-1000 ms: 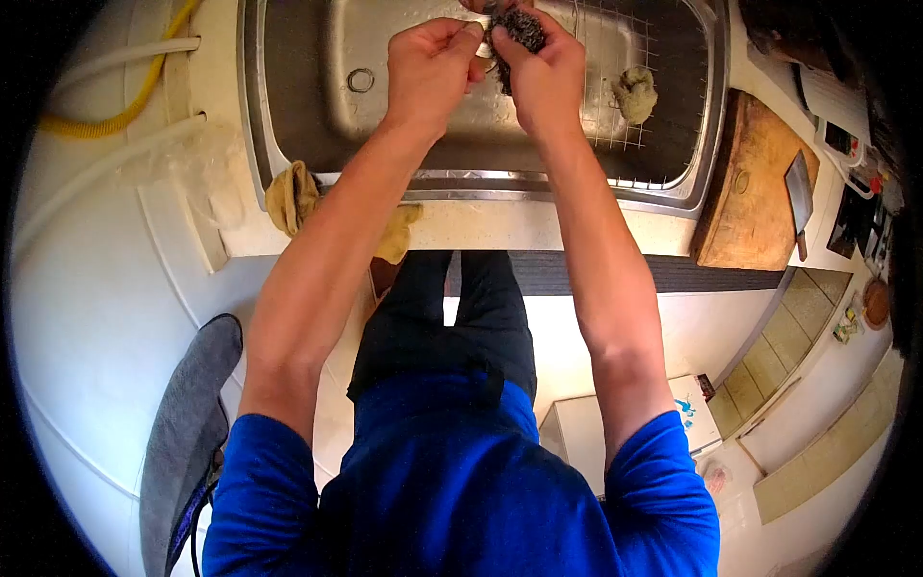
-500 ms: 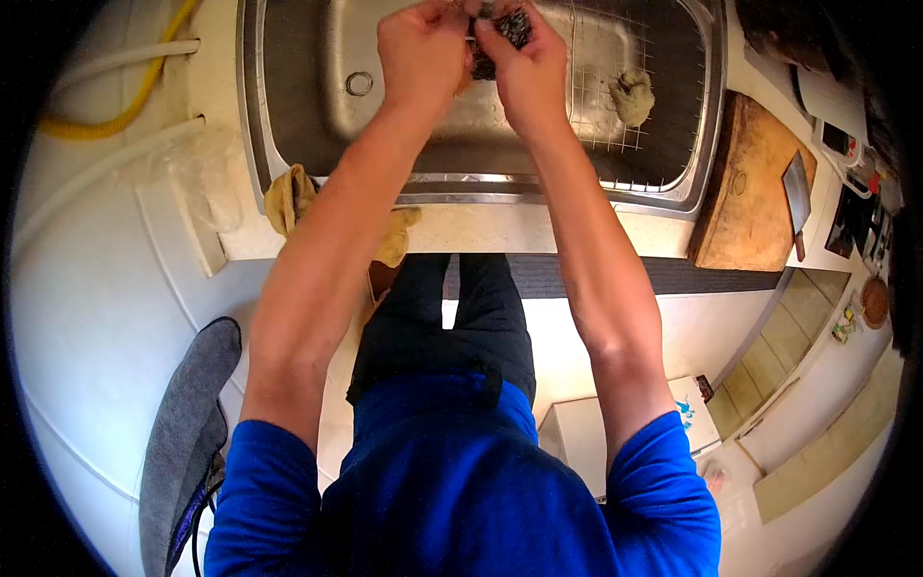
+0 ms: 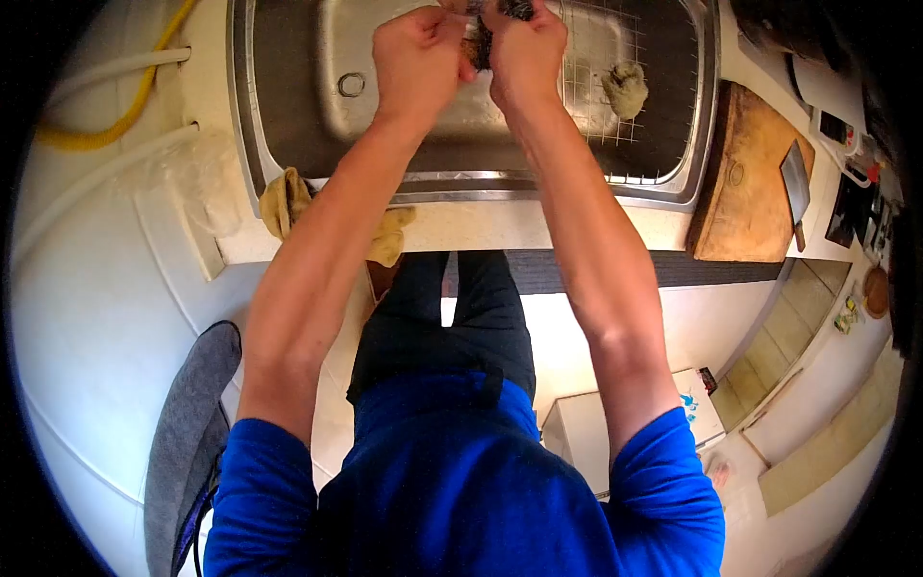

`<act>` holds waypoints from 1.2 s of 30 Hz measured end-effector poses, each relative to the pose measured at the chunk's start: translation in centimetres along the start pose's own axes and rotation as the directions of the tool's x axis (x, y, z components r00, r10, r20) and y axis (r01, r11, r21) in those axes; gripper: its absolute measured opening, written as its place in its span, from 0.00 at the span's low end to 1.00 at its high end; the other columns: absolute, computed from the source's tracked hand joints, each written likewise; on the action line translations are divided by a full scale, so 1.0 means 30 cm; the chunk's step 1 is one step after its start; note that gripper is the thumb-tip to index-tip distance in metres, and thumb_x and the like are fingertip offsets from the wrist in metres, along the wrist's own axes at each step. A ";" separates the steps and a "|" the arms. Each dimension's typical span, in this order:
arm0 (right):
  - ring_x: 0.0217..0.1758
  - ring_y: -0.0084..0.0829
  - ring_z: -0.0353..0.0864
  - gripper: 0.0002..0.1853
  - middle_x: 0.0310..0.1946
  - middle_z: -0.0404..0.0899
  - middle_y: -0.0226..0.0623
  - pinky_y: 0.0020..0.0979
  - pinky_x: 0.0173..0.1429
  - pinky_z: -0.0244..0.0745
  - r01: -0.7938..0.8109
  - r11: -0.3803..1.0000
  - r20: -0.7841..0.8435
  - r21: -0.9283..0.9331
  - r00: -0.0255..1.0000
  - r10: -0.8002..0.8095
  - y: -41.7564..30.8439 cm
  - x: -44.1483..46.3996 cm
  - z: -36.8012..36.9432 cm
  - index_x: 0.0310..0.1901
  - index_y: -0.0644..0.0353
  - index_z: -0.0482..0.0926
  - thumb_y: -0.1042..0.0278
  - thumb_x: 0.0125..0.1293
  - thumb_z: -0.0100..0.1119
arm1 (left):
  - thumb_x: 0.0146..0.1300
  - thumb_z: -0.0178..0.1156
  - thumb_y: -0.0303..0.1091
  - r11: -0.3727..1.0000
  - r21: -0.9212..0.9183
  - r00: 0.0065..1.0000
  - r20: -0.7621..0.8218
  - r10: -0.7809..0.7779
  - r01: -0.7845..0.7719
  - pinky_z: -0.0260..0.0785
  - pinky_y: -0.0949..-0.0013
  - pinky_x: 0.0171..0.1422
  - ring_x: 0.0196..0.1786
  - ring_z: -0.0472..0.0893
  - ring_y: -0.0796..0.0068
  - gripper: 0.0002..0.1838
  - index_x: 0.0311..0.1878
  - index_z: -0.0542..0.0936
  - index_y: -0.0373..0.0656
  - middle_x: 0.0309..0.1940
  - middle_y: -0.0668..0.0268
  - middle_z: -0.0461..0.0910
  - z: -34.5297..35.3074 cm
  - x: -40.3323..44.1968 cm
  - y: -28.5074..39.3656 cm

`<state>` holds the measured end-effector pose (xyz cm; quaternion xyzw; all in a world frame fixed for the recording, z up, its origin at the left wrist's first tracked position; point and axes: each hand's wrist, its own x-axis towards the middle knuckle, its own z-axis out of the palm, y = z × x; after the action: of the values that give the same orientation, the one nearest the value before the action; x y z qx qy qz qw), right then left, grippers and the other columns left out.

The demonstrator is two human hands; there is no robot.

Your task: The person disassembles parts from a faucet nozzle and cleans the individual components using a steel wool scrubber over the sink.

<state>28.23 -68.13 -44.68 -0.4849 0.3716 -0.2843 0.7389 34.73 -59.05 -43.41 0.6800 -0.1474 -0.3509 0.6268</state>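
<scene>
Both hands are close together over the steel sink, near the top edge of the view. My right hand is closed on a dark, wiry scouring pad, part of which shows above the fingers. My left hand is closed, its fingers pinching a small item at the top edge that I cannot make out. Between the hands shows more dark, rough material. A pale sponge-like clump lies on the wire rack in the sink's right part.
A wooden cutting board with a cleaver stands right of the sink. A tan cloth hangs over the front rim at left. A yellow hose and white pipes are at the far left.
Both hands have moved slightly up and left. The right hand has turned, so less of the dark pad shows. The whole view has shifted a little.
</scene>
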 end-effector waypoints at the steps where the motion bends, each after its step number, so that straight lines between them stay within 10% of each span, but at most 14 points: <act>1: 0.34 0.25 0.78 0.11 0.35 0.81 0.36 0.27 0.41 0.74 -0.060 0.986 -0.150 0.154 0.985 0.083 -0.008 -0.006 -0.002 0.49 0.64 0.77 0.81 0.65 0.56 | 0.67 0.60 0.30 1.000 -0.003 1.000 0.001 0.003 -0.003 0.60 0.75 0.21 0.18 0.75 0.78 0.06 0.39 0.80 0.36 0.25 0.64 0.81 0.007 -0.009 0.003; 4: 0.35 0.29 0.79 0.08 0.33 0.80 0.36 0.31 0.42 0.76 -0.089 0.900 -0.320 0.426 0.916 0.242 -0.033 -0.040 -0.001 0.42 0.65 0.79 0.82 0.60 0.60 | 0.69 0.58 0.31 0.964 -0.232 0.981 -0.110 -0.158 0.129 0.64 0.74 0.21 0.19 0.78 0.77 0.11 0.37 0.81 0.31 0.20 0.64 0.79 -0.022 -0.013 -0.012; 16: 0.35 0.29 0.83 0.11 0.36 0.82 0.39 0.29 0.37 0.78 -0.362 0.925 -0.174 0.117 0.909 0.378 0.069 -0.085 -0.111 0.45 0.68 0.79 0.78 0.61 0.65 | 0.68 0.59 0.26 0.939 -0.324 0.987 0.147 -0.070 0.115 0.76 0.72 0.38 0.34 0.83 0.73 0.06 0.45 0.79 0.35 0.35 0.60 0.83 -0.029 0.025 -0.014; 19: 0.29 0.25 0.78 0.09 0.29 0.81 0.33 0.28 0.32 0.72 -0.164 0.904 -0.051 -0.394 0.986 0.157 0.105 -0.097 -0.117 0.41 0.67 0.80 0.77 0.58 0.66 | 0.66 0.62 0.25 0.957 -0.286 0.989 0.145 -0.001 0.043 0.76 0.72 0.36 0.32 0.83 0.74 0.05 0.44 0.79 0.36 0.35 0.61 0.83 -0.029 0.066 -0.025; 22: 0.27 0.24 0.76 0.09 0.28 0.80 0.32 0.29 0.31 0.70 -0.229 0.767 -0.018 -0.600 0.962 0.274 0.164 -0.082 -0.141 0.40 0.66 0.80 0.77 0.58 0.66 | 0.63 0.64 0.24 0.975 -0.217 0.978 0.207 0.001 0.044 0.75 0.73 0.33 0.30 0.82 0.75 0.06 0.43 0.79 0.37 0.36 0.61 0.83 -0.046 0.091 -0.038; 36: 0.30 0.24 0.77 0.10 0.30 0.81 0.33 0.27 0.33 0.71 -0.391 0.863 -0.059 -0.320 0.917 0.394 0.178 -0.113 -0.161 0.42 0.65 0.80 0.76 0.59 0.66 | 0.70 0.57 0.29 0.924 -0.332 0.968 0.218 -0.124 0.193 0.81 0.69 0.32 0.28 0.83 0.70 0.08 0.46 0.78 0.34 0.34 0.58 0.82 -0.027 0.037 0.004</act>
<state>22.66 -65.95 -49.93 -0.5153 0.5012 -0.0609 0.6925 36.07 -59.17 -43.66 0.5300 -0.0870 -0.4853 0.6899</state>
